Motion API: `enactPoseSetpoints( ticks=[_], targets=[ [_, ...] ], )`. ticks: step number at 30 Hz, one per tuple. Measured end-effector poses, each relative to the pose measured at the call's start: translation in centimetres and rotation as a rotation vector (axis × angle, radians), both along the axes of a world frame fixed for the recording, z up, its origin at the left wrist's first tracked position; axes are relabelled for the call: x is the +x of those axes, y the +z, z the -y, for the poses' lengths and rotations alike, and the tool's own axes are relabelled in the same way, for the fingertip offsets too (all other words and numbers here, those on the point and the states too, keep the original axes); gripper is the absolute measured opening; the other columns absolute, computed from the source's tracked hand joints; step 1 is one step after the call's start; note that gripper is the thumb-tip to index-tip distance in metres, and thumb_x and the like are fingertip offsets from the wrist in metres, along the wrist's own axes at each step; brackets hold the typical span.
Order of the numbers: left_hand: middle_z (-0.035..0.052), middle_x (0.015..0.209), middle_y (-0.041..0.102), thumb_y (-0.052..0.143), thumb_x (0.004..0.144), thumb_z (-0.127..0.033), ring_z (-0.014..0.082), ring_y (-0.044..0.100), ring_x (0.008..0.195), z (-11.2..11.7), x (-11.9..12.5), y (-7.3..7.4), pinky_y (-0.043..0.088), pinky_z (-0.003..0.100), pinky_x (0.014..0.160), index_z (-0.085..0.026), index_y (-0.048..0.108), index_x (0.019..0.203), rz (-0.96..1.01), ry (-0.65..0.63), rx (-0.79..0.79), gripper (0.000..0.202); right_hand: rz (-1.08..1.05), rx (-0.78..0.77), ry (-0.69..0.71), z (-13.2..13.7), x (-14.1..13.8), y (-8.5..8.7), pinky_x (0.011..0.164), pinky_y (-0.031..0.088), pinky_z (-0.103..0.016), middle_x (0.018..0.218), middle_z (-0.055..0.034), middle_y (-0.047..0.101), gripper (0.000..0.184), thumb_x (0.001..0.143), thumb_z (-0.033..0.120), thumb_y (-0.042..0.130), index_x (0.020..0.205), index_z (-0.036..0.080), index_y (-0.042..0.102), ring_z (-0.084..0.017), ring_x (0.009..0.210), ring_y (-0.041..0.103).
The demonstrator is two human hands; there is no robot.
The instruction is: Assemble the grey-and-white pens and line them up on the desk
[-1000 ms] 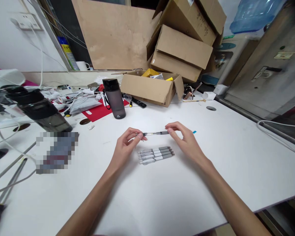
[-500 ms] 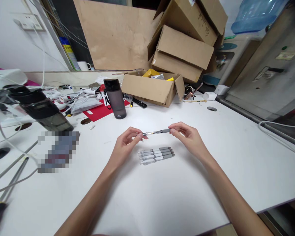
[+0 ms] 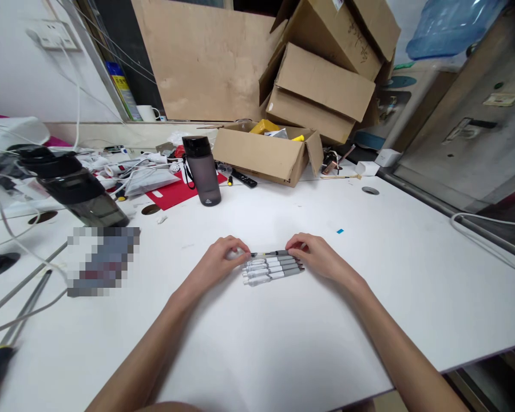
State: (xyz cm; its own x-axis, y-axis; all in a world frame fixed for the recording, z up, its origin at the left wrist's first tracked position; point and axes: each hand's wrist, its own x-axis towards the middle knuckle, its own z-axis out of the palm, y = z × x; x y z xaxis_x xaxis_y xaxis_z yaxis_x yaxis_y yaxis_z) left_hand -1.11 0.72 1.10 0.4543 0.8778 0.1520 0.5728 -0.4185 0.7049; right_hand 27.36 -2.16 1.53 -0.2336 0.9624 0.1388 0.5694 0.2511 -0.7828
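Between my two hands, a pen [image 3: 269, 253] with a dark, see-through barrel and grey grip lies crosswise at the far edge of a row of pens. My left hand [image 3: 224, 256] pinches its left end between thumb and fingers. At its right end, the fingers and thumb of my right hand [image 3: 311, 252] are closed on the grey grip. Just nearer to me, several white and grey pens [image 3: 274, 270] lie side by side on the white table [image 3: 274, 343], their grey ends to the right.
A dark water bottle [image 3: 203, 171] stands beyond my left hand, and another bottle [image 3: 77, 189] leans at the left. An open cardboard box [image 3: 257, 153] sits at the back. A small blue piece [image 3: 340, 231] lies right of my hands. Cables and a screwdriver [image 3: 26, 309] are at the left.
Both hands have come down and nearer with the pen, from above the table to beside the row of pens. A small blue piece now shows on the table at the right.
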Motion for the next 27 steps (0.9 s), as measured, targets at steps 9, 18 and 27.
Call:
enactPoseSetpoints(
  ticks=[9,18,27],
  targets=[
    [0.0065,0.107,0.073,0.056,0.097,-0.045,0.0257,0.062,0.098,0.0,-0.3,-0.1,0.047,0.037,0.085,-0.026,0.076,0.095,0.013,-0.027,-0.007,0.027,-0.014,0.015,0.0,-0.2,0.1,-0.4,0.068,0.044,-0.034,0.087,-0.0043,0.072,0.019,0.094,0.033,0.058,0.085,0.026,0.074,-0.022,0.077,0.06],
    [0.0073,0.128,0.068,0.048,0.101,-0.043,0.0252,0.061,0.119,1.3,2.9,-0.8,0.044,0.039,0.105,-0.023,0.067,0.117,0.286,0.251,-0.182,0.032,-0.059,-0.016,-0.135,-0.3,-1.6,-1.1,0.092,0.043,-0.038,0.104,-0.0051,0.07,0.033,0.102,0.042,0.042,0.094,0.024,0.068,-0.024,0.101,0.061],
    [0.0102,0.162,0.042,0.045,0.104,-0.043,0.0269,0.034,0.153,3.5,7.4,-2.5,0.028,0.047,0.125,-0.024,0.047,0.146,0.5,0.413,-0.172,0.046,-0.368,-0.022,-0.271,-1.1,-4.0,-3.1,0.112,0.04,-0.043,0.125,-0.0077,0.07,0.039,0.101,0.052,0.042,0.109,0.024,0.067,-0.025,0.123,0.06]
  ],
)
